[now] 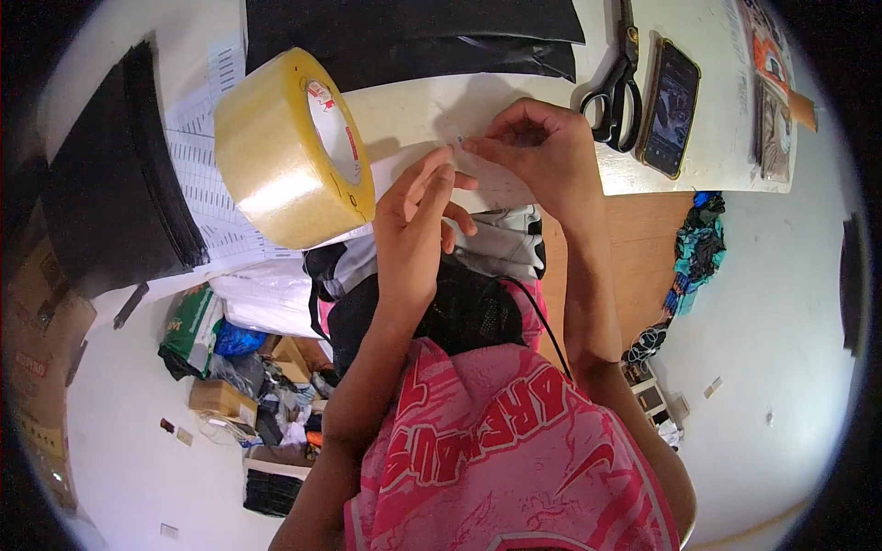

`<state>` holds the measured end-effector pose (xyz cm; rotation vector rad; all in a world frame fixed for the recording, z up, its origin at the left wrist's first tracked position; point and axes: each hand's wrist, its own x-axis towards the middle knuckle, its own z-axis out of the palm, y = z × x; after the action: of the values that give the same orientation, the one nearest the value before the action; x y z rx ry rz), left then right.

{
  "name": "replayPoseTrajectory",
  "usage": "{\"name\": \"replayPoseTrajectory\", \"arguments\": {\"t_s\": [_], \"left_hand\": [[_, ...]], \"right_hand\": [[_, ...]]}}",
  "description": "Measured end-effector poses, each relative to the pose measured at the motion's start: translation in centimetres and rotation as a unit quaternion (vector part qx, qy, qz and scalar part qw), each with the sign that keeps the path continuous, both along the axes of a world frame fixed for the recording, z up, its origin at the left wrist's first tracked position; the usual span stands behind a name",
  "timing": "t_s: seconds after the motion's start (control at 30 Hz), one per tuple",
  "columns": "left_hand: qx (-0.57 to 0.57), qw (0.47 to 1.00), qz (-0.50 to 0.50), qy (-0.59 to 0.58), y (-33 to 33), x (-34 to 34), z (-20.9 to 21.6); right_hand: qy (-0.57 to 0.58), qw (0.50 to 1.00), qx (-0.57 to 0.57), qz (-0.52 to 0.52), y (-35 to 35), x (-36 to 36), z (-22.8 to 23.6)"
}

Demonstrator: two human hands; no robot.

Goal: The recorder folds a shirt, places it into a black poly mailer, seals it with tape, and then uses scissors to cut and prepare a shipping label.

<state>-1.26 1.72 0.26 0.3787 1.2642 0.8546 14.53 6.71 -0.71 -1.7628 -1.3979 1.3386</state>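
Over the near edge of the white table, my left hand (415,216) and my right hand (549,151) come close together with their fingertips almost meeting. The thumb and forefinger of each are pinched, while the other fingers of the left are loosely curled. Whatever lies between the fingertips is too small and pale to make out. Just left of my left hand a large roll of clear yellowish packing tape (266,156) rests on the table. Black-handled scissors (617,106) lie right of my right hand, beside a phone (669,108) with its screen lit.
A stack of black plastic bags (110,174) lies at the left over printed sheets (204,184). More black plastic (413,41) spans the far side. A plastic-wrapped packet (772,101) sits at the right end. Boxes (225,401) and bundled cloth (700,243) are on the floor.
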Motion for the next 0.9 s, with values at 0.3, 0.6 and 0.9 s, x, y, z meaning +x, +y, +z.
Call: {"name": "replayPoseTrajectory", "arguments": {"t_s": [0.3,0.6,0.9], "left_hand": [[0.001,1.0,-0.015,0.008,0.12,-0.09,-0.16],[-0.016,1.0,-0.006,-0.001,0.29,0.0,-0.33],[-0.01,1.0,-0.008,0.0,0.16,-0.02,-0.36]], "right_hand": [[-0.017,0.999,0.03,0.008,0.06,-0.09,-0.17],[-0.054,0.998,0.038,0.002,-0.17,-0.23,-0.32],[0.006,1.0,0.019,-0.021,-0.67,-0.07,-0.27]]}}
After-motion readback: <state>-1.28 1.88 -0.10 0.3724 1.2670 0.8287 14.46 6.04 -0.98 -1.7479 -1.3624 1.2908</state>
